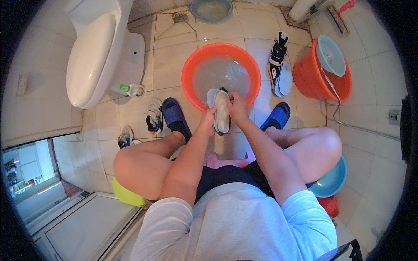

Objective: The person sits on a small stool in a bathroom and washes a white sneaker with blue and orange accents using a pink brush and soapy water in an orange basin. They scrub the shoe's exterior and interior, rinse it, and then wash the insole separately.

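Both my hands hold a shoe (222, 111), its pale sole facing up, over the near rim of an orange plastic basin (186, 76) of cloudy water (209, 70). My left hand (209, 120) grips its left side; my right hand (237, 107) has its fingers on its right side. A light grey flap, perhaps an insole or the tongue, shows at the shoe's upper left. Right of the basin lie a black and white sneaker (277, 58) and a light blue insole (285, 78). Near my left slipper (173, 112) stand a grey sneaker (154, 114) and another sneaker (125, 137).
A toilet (93, 62) stands at left, with a green-capped bottle (135, 90) beside it. At right are an orange bucket (303, 76) with a light blue basin (341, 57) and a shower hose (352, 125). Another basin (210, 16) lies at the far wall, near a floor drain (180, 17).
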### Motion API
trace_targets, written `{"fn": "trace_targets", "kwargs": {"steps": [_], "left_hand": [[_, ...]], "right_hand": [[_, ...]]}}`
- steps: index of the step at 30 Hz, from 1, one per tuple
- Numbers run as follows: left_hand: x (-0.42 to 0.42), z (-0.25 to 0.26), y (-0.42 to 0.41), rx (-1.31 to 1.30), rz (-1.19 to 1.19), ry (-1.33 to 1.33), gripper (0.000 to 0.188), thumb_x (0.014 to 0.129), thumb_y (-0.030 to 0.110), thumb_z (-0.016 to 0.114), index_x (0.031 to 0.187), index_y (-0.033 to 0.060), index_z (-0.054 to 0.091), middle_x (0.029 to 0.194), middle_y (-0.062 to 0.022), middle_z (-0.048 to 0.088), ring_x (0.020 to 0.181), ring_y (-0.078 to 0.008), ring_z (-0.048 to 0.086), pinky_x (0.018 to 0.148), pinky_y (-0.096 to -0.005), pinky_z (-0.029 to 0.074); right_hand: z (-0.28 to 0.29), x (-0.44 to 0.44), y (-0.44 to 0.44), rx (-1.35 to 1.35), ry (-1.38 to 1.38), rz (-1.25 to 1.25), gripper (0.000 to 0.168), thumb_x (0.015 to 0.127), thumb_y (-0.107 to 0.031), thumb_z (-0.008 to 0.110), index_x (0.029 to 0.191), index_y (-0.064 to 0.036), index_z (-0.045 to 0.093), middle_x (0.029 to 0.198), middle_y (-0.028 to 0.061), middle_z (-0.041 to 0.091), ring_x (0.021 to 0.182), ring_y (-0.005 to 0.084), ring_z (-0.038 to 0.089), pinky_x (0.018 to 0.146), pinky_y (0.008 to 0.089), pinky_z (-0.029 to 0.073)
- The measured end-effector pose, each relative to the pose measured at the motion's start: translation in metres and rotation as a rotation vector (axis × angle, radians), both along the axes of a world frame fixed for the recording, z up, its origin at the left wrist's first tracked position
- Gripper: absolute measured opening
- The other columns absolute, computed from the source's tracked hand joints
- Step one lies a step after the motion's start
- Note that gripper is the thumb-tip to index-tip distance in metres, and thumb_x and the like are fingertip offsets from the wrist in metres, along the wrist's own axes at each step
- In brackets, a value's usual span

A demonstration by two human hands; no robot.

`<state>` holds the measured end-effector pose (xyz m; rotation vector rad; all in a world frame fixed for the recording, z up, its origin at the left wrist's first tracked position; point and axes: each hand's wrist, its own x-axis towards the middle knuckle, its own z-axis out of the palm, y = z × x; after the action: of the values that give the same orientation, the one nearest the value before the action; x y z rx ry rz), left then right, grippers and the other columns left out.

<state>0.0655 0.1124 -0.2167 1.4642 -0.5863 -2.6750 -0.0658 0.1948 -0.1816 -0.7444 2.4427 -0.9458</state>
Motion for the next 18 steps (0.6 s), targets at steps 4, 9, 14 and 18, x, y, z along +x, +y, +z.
{"fn": "trace_targets", "kwargs": {"steps": [4,9,14,18], "left_hand": [[-0.002,-0.015,0.000,-0.055,-0.028,-0.029,0.051,0.104,0.044,0.045,0.131,0.0027,0.057,0.115,-0.0138,0.070,0.099,-0.0303,0.069,0.088,-0.0481,0.056],[-0.002,-0.020,-0.001,-0.023,-0.016,0.001,0.049,0.103,0.039,0.046,0.130,0.0004,0.056,0.116,-0.0157,0.069,0.102,-0.0320,0.068,0.090,-0.0476,0.055],[-0.003,-0.009,-0.002,0.004,0.001,-0.011,0.047,0.101,0.034,0.047,0.129,-0.0017,0.056,0.116,-0.0171,0.068,0.101,-0.0322,0.068,0.090,-0.0486,0.055],[-0.003,-0.007,-0.005,-0.026,0.045,-0.106,0.044,0.101,0.031,0.046,0.129,-0.0019,0.056,0.117,-0.0175,0.068,0.101,-0.0330,0.068,0.091,-0.0494,0.055]], "right_hand": [[-0.028,-0.004,0.009,-0.090,-0.183,-0.034,0.034,0.081,-0.015,0.073,0.110,-0.001,0.061,0.100,0.0173,0.070,0.091,0.0345,0.068,0.082,0.0438,0.054],[-0.031,-0.010,0.007,-0.142,-0.366,-0.017,0.045,0.079,-0.020,0.080,0.114,-0.001,0.059,0.106,0.0133,0.069,0.094,0.0235,0.068,0.084,0.0371,0.054],[-0.030,-0.005,0.002,-0.085,-0.420,-0.052,0.056,0.076,-0.017,0.083,0.120,0.000,0.055,0.110,0.0130,0.068,0.098,0.0232,0.067,0.086,0.0360,0.054],[-0.032,-0.001,-0.003,-0.172,-0.490,-0.037,0.056,0.075,-0.015,0.084,0.119,-0.002,0.053,0.106,0.0109,0.067,0.096,0.0240,0.066,0.086,0.0367,0.053]]}}
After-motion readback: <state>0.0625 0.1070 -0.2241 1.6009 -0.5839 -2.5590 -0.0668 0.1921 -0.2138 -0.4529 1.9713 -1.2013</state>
